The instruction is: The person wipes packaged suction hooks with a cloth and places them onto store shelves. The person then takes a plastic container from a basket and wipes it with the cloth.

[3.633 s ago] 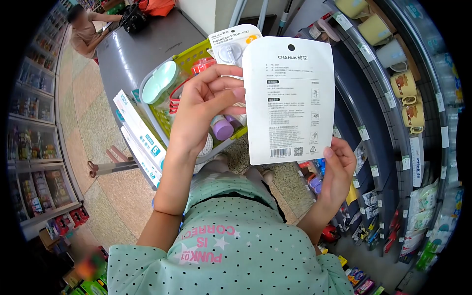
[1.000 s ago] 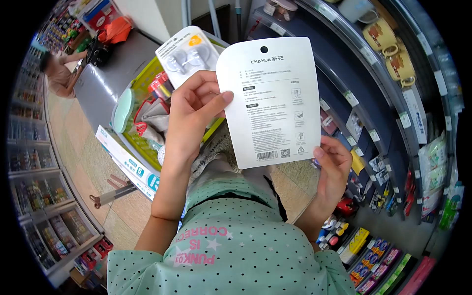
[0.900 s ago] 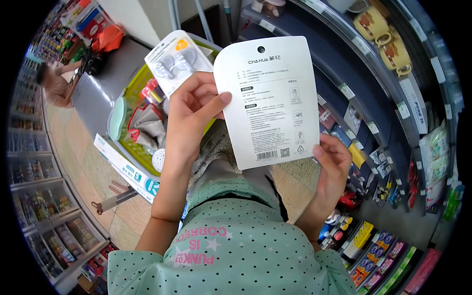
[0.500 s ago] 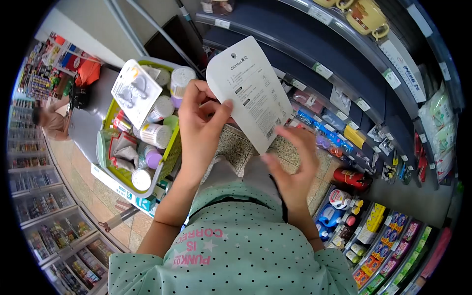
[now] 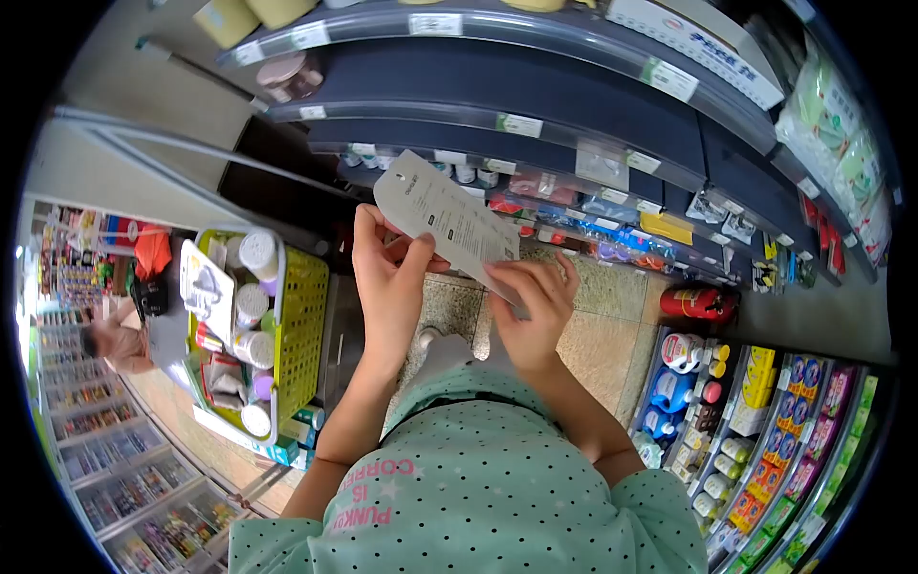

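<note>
A white packaging card with printed text and a hang hole is tilted in front of me, its printed side facing me. My left hand pinches its left edge between thumb and fingers. At the lower right end, my right hand grips the card, thumb below and fingers over it. Whatever is on the card's far side is hidden. To my left stands a yellow-green basket with several white tubs and bottles, plus a blister pack leaning on its edge.
Dark shelves with price tags curve across the front. A red fire extinguisher stands on the right, beside a rack of detergent bottles and boxes. Farther left, a person is near the drawers and shelves.
My view has turned toward the shelves, so the basket appears farther left. The card is lower and tilted flatter. My right hand, open beside the card before, has closed on its lower end.
</note>
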Demonstrator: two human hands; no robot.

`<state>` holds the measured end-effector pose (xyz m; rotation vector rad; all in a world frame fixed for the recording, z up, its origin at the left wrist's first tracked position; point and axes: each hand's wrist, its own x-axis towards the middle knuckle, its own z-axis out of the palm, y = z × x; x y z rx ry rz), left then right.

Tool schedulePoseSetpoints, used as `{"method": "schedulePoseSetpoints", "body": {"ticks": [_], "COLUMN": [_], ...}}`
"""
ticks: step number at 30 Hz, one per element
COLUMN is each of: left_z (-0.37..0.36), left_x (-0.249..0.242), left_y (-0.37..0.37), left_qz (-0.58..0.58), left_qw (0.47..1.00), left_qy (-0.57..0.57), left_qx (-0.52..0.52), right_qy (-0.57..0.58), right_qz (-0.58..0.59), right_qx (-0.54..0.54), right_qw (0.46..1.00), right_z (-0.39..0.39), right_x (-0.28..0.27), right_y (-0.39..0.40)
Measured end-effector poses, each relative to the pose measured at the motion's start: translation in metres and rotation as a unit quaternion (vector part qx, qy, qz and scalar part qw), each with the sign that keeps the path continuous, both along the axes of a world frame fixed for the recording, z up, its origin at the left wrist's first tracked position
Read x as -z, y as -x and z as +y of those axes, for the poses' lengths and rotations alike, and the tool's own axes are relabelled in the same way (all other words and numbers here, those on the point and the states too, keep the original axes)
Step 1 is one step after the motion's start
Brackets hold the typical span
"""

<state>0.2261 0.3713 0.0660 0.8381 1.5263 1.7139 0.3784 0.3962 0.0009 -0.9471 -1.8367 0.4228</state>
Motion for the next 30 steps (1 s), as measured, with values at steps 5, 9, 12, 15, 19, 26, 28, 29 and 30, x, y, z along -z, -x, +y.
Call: {"method": "schedulePoseSetpoints", "body": {"ticks": [5, 9, 12, 15, 19, 26, 28, 29, 30], "left_z": [0.043, 0.077, 0.092, 0.092, 0.086, 0.114, 0.126, 0.134, 0.142], "left_x": [0.025, 0.055, 0.104, 0.162, 0.212, 0.261, 0.266, 0.270, 0.279], "left_y": [-0.022, -0.043, -0.048, -0.053, -0.081, -0.139, -0.139, -0.136, -0.132], "left_qz": [-0.024, -0.003, 0.153, 0.201, -0.006, 0.085, 0.122, 0.130, 0.138], "left_qw": [0.997, 0.991, 0.980, 0.971, 0.939, 0.914, 0.912, 0.914, 0.915], "left_qy": [0.056, 0.088, 0.103, 0.109, 0.240, 0.227, 0.227, 0.223, 0.220], "left_qx": [0.054, 0.104, 0.072, 0.066, 0.246, 0.324, 0.319, 0.313, 0.308], "right_qy": [0.016, 0.194, 0.428, 0.483, 0.502, 0.510, 0.510, 0.506, 0.502], "right_qz": [0.033, 0.104, 0.346, 0.411, 0.464, 0.473, 0.459, 0.450, 0.440], "right_qx": [0.036, 0.053, 0.041, 0.121, 0.179, 0.166, 0.153, 0.143, 0.134], "right_qw": [0.999, 0.974, 0.834, 0.764, 0.708, 0.699, 0.711, 0.722, 0.732], "right_z": [0.024, 0.045, 0.062, 0.075, 0.085, 0.110, 0.119, 0.127, 0.134], "right_x": [0.025, 0.056, 0.102, 0.127, 0.183, 0.220, 0.221, 0.222, 0.222], "right_y": [-0.036, -0.073, -0.107, -0.143, -0.176, -0.199, -0.199, -0.200, -0.200]}}
